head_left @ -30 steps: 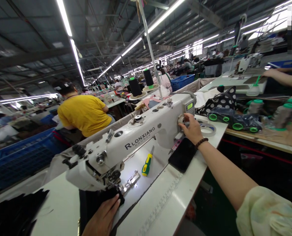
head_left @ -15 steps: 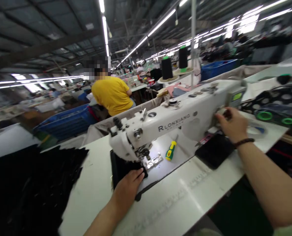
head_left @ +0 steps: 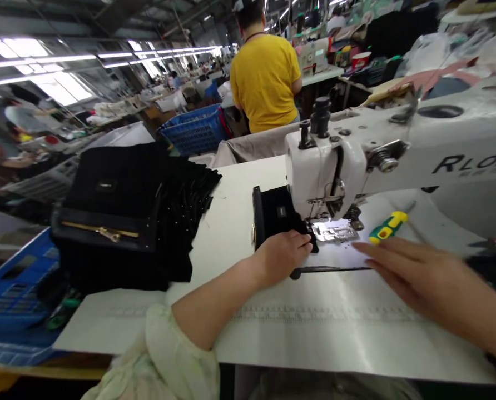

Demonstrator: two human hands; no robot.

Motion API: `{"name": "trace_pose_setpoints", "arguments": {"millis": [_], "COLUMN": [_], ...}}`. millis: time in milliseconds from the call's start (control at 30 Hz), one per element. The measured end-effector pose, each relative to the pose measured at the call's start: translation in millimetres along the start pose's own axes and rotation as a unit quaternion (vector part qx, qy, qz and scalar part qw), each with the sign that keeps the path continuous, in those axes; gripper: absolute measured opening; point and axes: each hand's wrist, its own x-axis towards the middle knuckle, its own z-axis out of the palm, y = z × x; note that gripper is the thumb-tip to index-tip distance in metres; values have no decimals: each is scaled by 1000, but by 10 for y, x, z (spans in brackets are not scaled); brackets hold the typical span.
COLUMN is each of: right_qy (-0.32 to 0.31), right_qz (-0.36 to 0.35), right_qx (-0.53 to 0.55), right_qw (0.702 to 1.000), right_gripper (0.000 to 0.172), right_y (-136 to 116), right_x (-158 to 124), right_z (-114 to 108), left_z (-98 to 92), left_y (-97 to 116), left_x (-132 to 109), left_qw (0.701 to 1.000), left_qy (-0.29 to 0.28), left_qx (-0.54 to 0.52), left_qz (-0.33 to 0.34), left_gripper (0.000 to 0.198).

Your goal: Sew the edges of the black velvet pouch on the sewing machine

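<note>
A black fabric piece [head_left: 276, 206] with a small label and a dark trimmed edge lies under the head of a white sewing machine [head_left: 329, 166]. My left hand [head_left: 282, 256] rests on its near edge, fingers lying flat beside the metal presser foot [head_left: 335, 230]; the thumb is hidden. Over the right side of the machine bed, my right hand [head_left: 415, 272] is stretched out, slightly blurred, with nothing seen in it. Just beyond its fingertips lies a yellow-and-green screwdriver [head_left: 388, 226].
Black pouches with a gold zipper [head_left: 106, 228] are piled left on the white table [head_left: 231, 311]. A blue crate [head_left: 12, 311] stands below them, another blue basket [head_left: 196, 130] behind. A person in a yellow shirt [head_left: 267, 83] is beyond the machine, facing away.
My right hand has left the machine's right end and come over the bed near the screwdriver. My left hand stays on the black fabric. The view has turned left and down.
</note>
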Motion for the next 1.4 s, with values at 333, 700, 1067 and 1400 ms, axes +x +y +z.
{"name": "trace_pose_setpoints", "arguments": {"millis": [333,700,1067,1400], "right_qy": [-89,-52,-42,-6], "right_qz": [-155,-135,-148,-115], "right_qx": [-19,-47,-28,-17], "right_qw": [984,988,988,993], "right_gripper": [28,36,31,34], "right_y": [-168,-223,-218,-230], "right_x": [358,278,291,319], "right_z": [590,624,637,629], "left_z": [-38,18,27,73], "left_y": [-2,-55,-138,-149], "left_x": [38,69,80,58], "left_qw": [1000,998,1000,998], "left_qy": [-14,-19,-2,7], "left_qx": [-12,-58,-22,-46], "left_qz": [7,-13,-10,-37], "left_gripper": [25,22,23,23]}}
